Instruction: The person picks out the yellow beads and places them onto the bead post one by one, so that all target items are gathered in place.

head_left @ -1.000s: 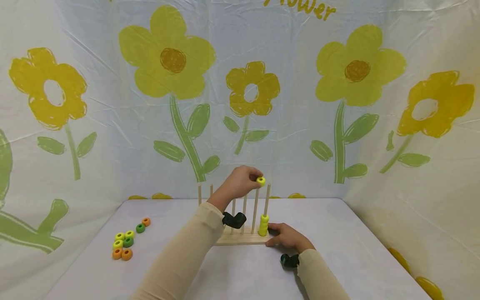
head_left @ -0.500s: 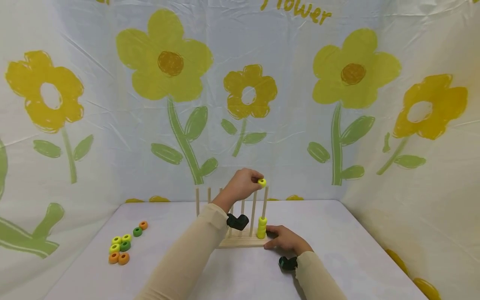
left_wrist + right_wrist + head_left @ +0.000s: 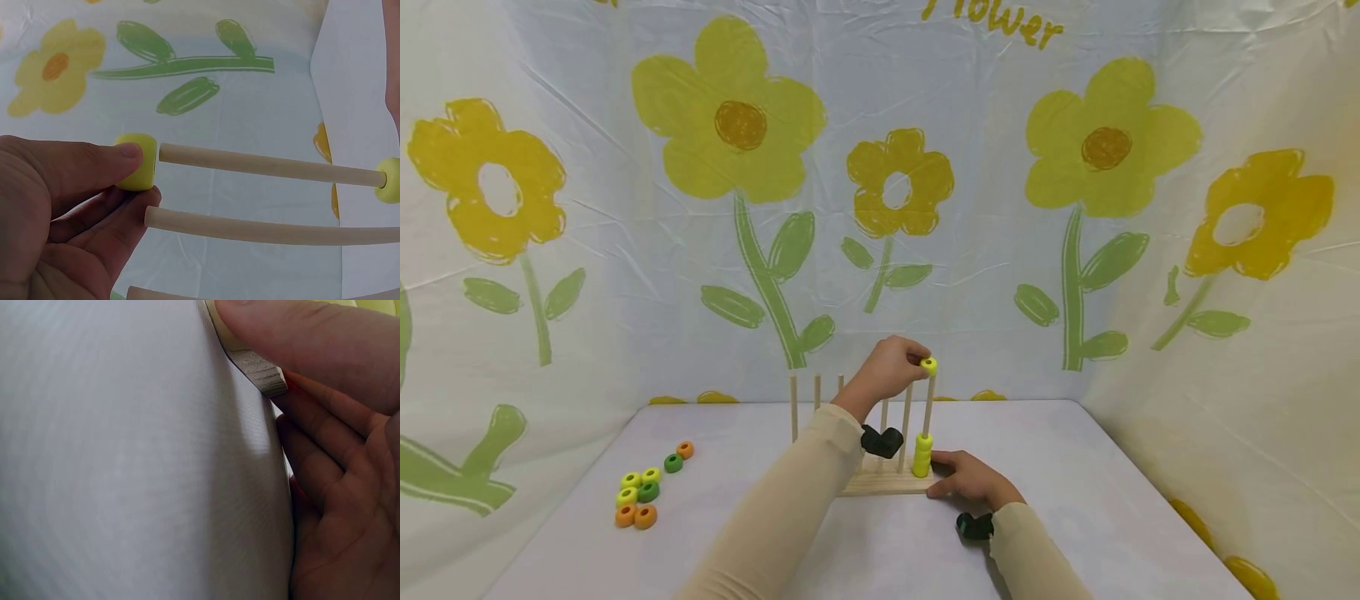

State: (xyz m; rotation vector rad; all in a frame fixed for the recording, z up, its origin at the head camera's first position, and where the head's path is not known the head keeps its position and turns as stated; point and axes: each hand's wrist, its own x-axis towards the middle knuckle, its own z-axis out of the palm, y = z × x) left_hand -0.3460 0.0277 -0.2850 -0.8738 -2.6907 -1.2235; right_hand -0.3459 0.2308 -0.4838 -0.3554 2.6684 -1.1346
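Observation:
My left hand [image 3: 889,368] pinches a yellow bead [image 3: 145,164] between thumb and fingers. In the left wrist view the bead sits right at the tip of the end peg [image 3: 250,164], in line with it. That peg is the rightmost of a wooden peg stand [image 3: 880,484], and several yellow beads [image 3: 922,456] are stacked at its foot. My right hand [image 3: 976,481] grips the right end of the stand's base, thumb at the front and fingers behind. In the right wrist view the thumb [image 3: 319,344] lies over the base's corner [image 3: 265,376].
Loose beads lie at the table's left: yellow [image 3: 627,497], green [image 3: 673,462] and orange [image 3: 645,517]. The stand's other upright pegs [image 3: 793,408] rise beside and behind my left arm. A flower-printed cloth [image 3: 977,292] hangs behind the table.
My left hand has moved slightly right with the yellow bead, from left of the end peg to its top. The right hand keeps its grip on the base. The head view has shifted a little.

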